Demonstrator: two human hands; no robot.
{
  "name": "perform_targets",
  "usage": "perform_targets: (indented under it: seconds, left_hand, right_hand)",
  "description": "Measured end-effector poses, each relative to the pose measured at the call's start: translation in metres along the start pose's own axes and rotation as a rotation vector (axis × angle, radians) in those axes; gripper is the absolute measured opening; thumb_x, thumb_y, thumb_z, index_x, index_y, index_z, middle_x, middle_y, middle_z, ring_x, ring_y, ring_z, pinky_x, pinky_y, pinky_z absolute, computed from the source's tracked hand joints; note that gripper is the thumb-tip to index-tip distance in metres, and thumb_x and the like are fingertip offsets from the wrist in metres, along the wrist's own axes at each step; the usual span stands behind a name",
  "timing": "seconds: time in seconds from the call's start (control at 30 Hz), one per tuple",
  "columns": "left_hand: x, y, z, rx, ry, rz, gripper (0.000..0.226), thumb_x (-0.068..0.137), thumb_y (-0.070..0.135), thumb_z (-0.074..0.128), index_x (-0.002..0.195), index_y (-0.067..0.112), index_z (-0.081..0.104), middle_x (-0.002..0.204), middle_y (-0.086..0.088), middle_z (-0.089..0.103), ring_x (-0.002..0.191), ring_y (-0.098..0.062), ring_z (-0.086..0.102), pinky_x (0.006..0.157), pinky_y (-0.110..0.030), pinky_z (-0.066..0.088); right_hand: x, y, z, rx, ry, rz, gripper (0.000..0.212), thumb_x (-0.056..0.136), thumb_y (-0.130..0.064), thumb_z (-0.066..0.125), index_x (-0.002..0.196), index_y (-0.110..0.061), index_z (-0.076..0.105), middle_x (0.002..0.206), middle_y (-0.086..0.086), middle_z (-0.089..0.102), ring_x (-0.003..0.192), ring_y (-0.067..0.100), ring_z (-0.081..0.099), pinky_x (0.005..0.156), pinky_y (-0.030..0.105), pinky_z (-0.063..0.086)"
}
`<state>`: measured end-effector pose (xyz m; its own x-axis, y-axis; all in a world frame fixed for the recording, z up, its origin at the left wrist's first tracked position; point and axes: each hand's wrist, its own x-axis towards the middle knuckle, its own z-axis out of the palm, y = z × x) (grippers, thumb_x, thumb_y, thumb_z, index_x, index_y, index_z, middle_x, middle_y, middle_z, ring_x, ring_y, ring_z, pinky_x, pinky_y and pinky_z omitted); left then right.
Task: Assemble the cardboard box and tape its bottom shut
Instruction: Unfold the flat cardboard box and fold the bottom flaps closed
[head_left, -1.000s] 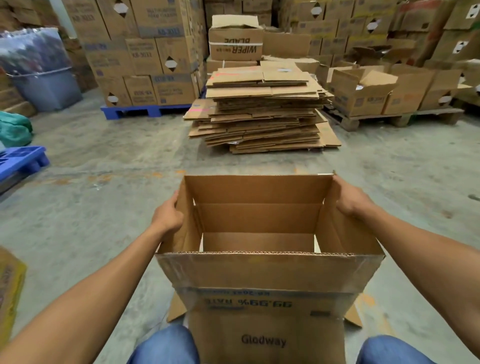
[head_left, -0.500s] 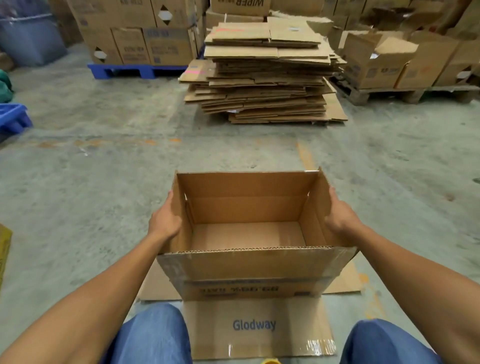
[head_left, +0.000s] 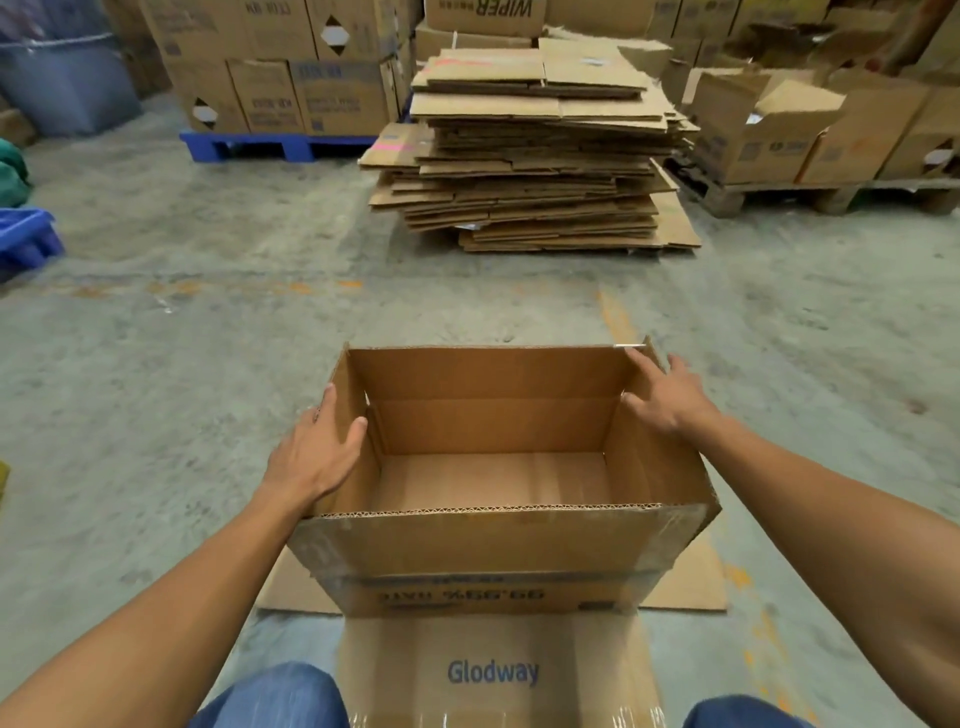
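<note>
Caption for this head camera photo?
Both hands, left and right, steady an open cardboard box on the warehouse floor.

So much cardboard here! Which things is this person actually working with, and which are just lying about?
In use:
- open cardboard box
- left hand on its left wall
- right hand at its far right corner

Lying about:
- stack of flattened cartons
- blue pallet carrying boxes
- grey bin
- wooden pallet with opened boxes

Concrete floor (head_left: 208, 364), stained. Open cardboard box (head_left: 493, 540) at 6 o'clock sits on it, flaps spread flat. Stack of flattened cartons (head_left: 530, 171) at 12. Blue pallet (head_left: 280, 145) at 11, wooden pallet (head_left: 831, 195) at 2.
</note>
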<state>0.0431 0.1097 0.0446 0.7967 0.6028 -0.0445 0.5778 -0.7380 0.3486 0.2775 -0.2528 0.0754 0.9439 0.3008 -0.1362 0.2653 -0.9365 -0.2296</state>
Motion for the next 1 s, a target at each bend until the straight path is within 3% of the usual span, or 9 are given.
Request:
perform_targets:
  seconds: [0.13, 0.37, 0.53, 0.67, 0.77, 0.87, 1.0]
  left_hand:
    - [0.001, -0.001, 0.007, 0.045, 0.044, -0.019, 0.073, 0.093, 0.064, 0.023, 0.155, 0.028, 0.007, 0.147, -0.022, 0.043, 0.126, -0.044, 0.049, 0.097, -0.054, 0.041]
    - [0.001, -0.001, 0.013, 0.116, 0.079, -0.012, 0.077, 0.092, 0.069, 0.019, 0.156, 0.028, 0.006, 0.146, -0.02, 0.044, 0.125, -0.045, 0.05, 0.098, -0.054, 0.041]
    - [-0.006, 0.02, 0.023, -0.145, -0.007, 0.048, 0.085, 0.09, 0.073, 0.022, 0.156, 0.022, 0.007, 0.158, -0.013, 0.032, 0.141, -0.033, 0.036, 0.112, -0.045, 0.032]
    - [-0.026, 0.038, 0.028, -0.398, -0.228, 0.115, 0.079, 0.092, 0.068, 0.025, 0.157, 0.026, 0.01, 0.163, 0.002, 0.017, 0.149, -0.017, 0.02, 0.116, -0.029, 0.015]
    - [-0.037, 0.039, 0.031, -0.287, -0.528, 0.181, 0.113, 0.069, 0.09, 0.012, 0.157, 0.02, 0.01, 0.164, 0.004, 0.007, 0.15, -0.01, 0.008, 0.117, -0.026, 0.002]
    - [-0.042, 0.036, 0.038, -0.141, -0.663, 0.196, 0.097, 0.081, 0.078, 0.01, 0.157, 0.018, 0.003, 0.165, 0.003, -0.003, 0.15, -0.008, -0.004, 0.119, -0.029, -0.004]
    - [-0.062, 0.029, 0.045, 0.06, -0.758, 0.183, 0.091, 0.087, 0.074, 0.008, 0.156, 0.018, -0.008, 0.164, -0.005, -0.014, 0.149, -0.016, -0.015, 0.121, -0.039, -0.006]
  right_hand:
    - [0.022, -0.013, 0.011, -0.145, 0.076, -0.072, 0.061, 0.096, -0.051, 0.045, 0.152, -0.04, 0.024, 0.164, 0.006, 0.003, 0.147, 0.037, 0.007, 0.108, 0.062, 0.032]
    - [0.047, -0.023, 0.017, -0.319, 0.088, -0.01, 0.06, 0.096, -0.062, 0.025, 0.153, -0.043, 0.018, 0.158, 0.013, 0.015, 0.142, 0.038, 0.011, 0.102, 0.061, 0.034]
    - [0.063, -0.049, 0.02, -0.195, 0.059, 0.036, 0.071, 0.094, -0.066, 0.027, 0.154, -0.028, 0.024, 0.16, 0.013, 0.013, 0.145, 0.04, 0.007, 0.107, 0.063, 0.029]
    - [0.06, -0.068, 0.042, -0.035, 0.019, 0.002, 0.075, 0.095, -0.065, 0.029, 0.157, -0.023, 0.016, 0.165, 0.011, 0.005, 0.149, 0.041, 0.005, 0.113, 0.064, 0.02]
    - [0.049, -0.069, 0.053, 0.054, -0.022, -0.092, 0.071, 0.095, -0.065, 0.028, 0.157, -0.032, 0.018, 0.163, 0.004, 0.015, 0.147, 0.039, 0.014, 0.112, 0.061, 0.022]
    - [0.039, -0.065, 0.069, 0.129, -0.042, -0.174, 0.065, 0.098, -0.062, 0.027, 0.156, -0.036, 0.018, 0.164, 0.003, 0.015, 0.147, 0.036, 0.018, 0.113, 0.058, 0.021]
    - [0.02, -0.051, 0.101, 0.258, -0.051, -0.246, 0.065, 0.102, -0.054, 0.023, 0.158, -0.022, 0.017, 0.165, 0.012, 0.013, 0.152, 0.026, 0.009, 0.122, 0.044, 0.01]
